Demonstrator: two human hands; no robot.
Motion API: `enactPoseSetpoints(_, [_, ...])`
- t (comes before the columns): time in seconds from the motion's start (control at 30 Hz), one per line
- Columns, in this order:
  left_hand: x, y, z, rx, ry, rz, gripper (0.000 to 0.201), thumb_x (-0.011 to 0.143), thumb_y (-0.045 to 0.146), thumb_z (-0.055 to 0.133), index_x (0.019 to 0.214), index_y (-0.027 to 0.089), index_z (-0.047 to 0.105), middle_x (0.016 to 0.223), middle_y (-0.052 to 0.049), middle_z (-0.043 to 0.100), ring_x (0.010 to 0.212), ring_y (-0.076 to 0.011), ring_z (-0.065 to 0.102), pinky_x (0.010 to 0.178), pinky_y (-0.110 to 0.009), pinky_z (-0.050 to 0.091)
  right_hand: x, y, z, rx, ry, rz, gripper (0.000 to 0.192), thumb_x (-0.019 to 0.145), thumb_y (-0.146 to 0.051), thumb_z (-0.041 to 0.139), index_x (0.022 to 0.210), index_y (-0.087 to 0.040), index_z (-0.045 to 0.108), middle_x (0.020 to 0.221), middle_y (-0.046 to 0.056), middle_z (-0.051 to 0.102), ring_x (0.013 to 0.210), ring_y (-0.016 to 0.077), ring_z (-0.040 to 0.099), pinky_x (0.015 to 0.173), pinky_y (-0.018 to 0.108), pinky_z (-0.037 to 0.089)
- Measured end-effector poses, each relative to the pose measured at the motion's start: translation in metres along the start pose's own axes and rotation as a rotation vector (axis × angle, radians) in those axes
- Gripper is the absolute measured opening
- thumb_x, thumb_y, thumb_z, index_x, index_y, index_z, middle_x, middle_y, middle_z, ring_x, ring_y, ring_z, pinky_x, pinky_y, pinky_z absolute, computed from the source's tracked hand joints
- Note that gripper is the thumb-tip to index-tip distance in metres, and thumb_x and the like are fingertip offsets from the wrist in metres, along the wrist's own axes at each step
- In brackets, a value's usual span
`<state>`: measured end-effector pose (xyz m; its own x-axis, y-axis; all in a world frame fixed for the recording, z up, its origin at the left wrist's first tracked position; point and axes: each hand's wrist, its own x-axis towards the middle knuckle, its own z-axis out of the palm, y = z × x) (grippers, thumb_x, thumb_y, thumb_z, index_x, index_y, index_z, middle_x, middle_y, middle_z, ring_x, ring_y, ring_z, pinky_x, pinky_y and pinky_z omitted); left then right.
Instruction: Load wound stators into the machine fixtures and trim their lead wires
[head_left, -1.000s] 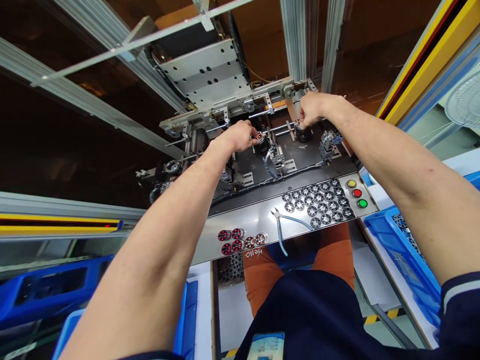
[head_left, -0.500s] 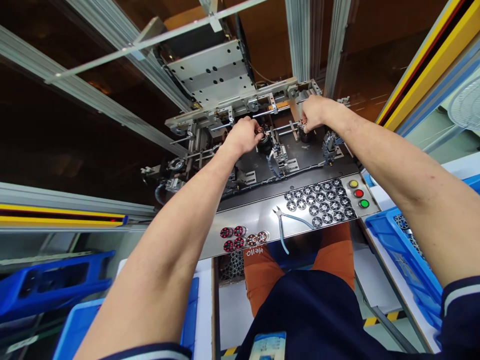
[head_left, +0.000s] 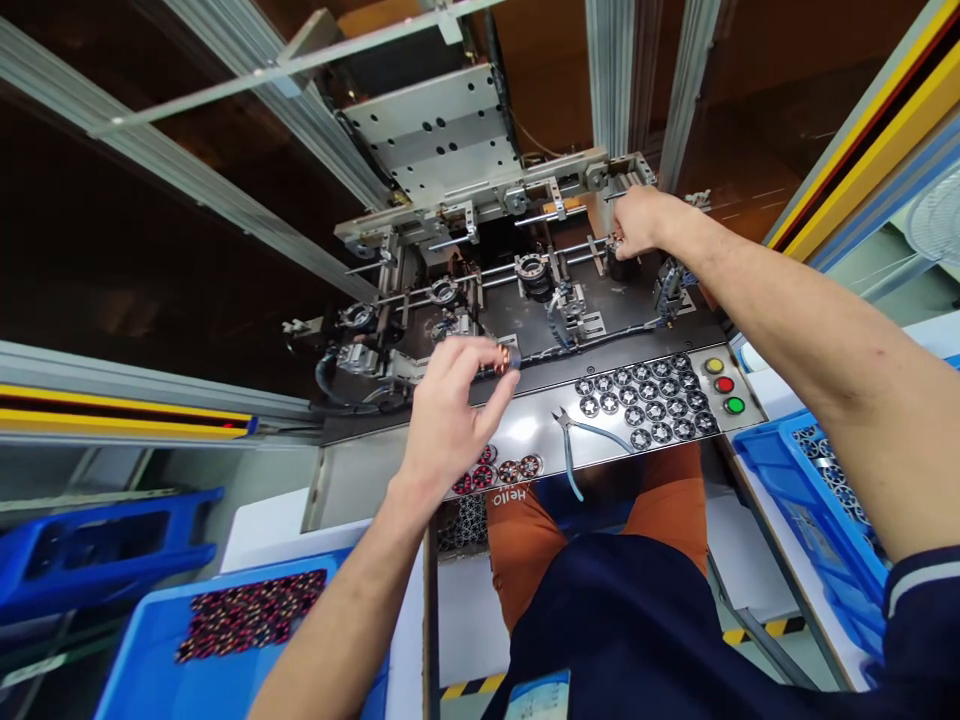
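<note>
- The left hand (head_left: 450, 415) hangs above the steel shelf (head_left: 525, 425), forearm rising from the lower left, palm turned away from the camera.
- Its thumb and forefinger pinch a small copper-wound stator (head_left: 504, 358), held clear of the shelf in front of the machine's black base; the other fingers (head_left: 450, 352) curl loosely above it.
- The right arm stretches forward from the lower right to the far right of the machine (head_left: 480, 230); the right hand (head_left: 637, 220) rests at the right-hand fixture (head_left: 616, 252).
- The right fingers are bunched together on something small at that fixture; what they grip is hidden by the hand.
- The middle fixture (head_left: 534, 272) stands uncovered, with a round part seated on it, between the two hands and well apart from the left one.
- A few wound stators (head_left: 510, 470) lie on the shelf's near edge, just below the left hand and partly hidden by it.
- Blue-handled pliers (head_left: 574, 440) lie on the shelf between those stators and a block of bare cores (head_left: 645, 405) set in rows.
- Yellow, red and green buttons (head_left: 724, 385) sit at the shelf's right end, beside the cores.
- A blue bin (head_left: 150, 660) at lower left holds more wound stators; another blue bin (head_left: 810, 500) at right holds bare cores, under the right forearm.
</note>
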<state>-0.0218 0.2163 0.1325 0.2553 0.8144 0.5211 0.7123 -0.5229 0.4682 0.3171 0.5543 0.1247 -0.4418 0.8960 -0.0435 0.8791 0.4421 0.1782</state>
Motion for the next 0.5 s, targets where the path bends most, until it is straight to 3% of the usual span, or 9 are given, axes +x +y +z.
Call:
enactPoseSetpoints(0.17, [-0.081, -0.036, 0.007, -0.003, -0.183, -0.156, 0.009, 0.115, 0.032, 0.065, 0.116, 0.023, 0.067, 0.122, -0.009, 0.074, 0.119, -0.0274, 0.071, 0.107, -0.044, 0.057, -0.012, 0.002, -0.018, 0.028, 0.031, -0.009, 0.045, 0.085, -0.050, 0.098, 0.078, -0.009, 0.080, 0.094, 0.014, 0.087, 0.094, 0.0230, 0.080, 0.085, 0.037, 0.055])
enactPoseSetpoints(0.27, [-0.103, -0.052, 0.020, 0.002, -0.292, -0.181, 0.012, 0.115, 0.033, 0.064, 0.113, 0.022, 0.069, 0.119, -0.009, 0.074, 0.115, -0.0288, 0.070, 0.103, -0.045, 0.058, -0.031, -0.002, -0.045, 0.070, 0.106, 0.020, 0.050, 0.092, -0.051, 0.086, 0.082, -0.002, 0.081, 0.087, 0.012, 0.085, 0.084, 0.0150, 0.074, 0.078, 0.038, 0.046])
enactPoseSetpoints(0.33, [-0.109, -0.058, 0.030, 0.006, -0.366, -0.187, 0.014, 0.114, 0.033, 0.063, 0.111, 0.021, 0.070, 0.117, -0.009, 0.074, 0.112, -0.0293, 0.070, 0.101, -0.045, 0.058, -0.053, -0.012, -0.068, 0.094, 0.225, 0.038, 0.038, 0.095, -0.040, 0.085, 0.090, -0.002, 0.084, 0.085, 0.011, 0.084, 0.079, 0.0135, 0.071, 0.078, 0.039, 0.045])
enactPoseSetpoints(0.43, [-0.110, -0.061, 0.040, 0.032, -0.459, -0.182, 0.019, 0.114, 0.033, 0.063, 0.109, 0.018, 0.075, 0.113, -0.012, 0.074, 0.109, -0.0324, 0.069, 0.100, -0.049, 0.056, -0.102, -0.048, -0.098, 0.211, 0.443, -0.023, 0.016, 0.096, -0.021, 0.080, 0.102, -0.008, 0.086, 0.085, 0.008, 0.081, 0.075, 0.0132, 0.068, 0.078, 0.037, 0.048])
enactPoseSetpoints(0.5, [-0.108, -0.063, 0.042, 0.056, -0.495, -0.177, 0.024, 0.114, 0.034, 0.063, 0.109, 0.016, 0.079, 0.112, -0.013, 0.074, 0.111, -0.0351, 0.068, 0.103, -0.052, 0.055, -0.143, -0.090, -0.104, 0.360, 0.508, -0.217, 0.008, 0.089, -0.017, 0.083, 0.096, -0.014, 0.085, 0.085, 0.006, 0.077, 0.076, 0.0172, 0.067, 0.077, 0.038, 0.050])
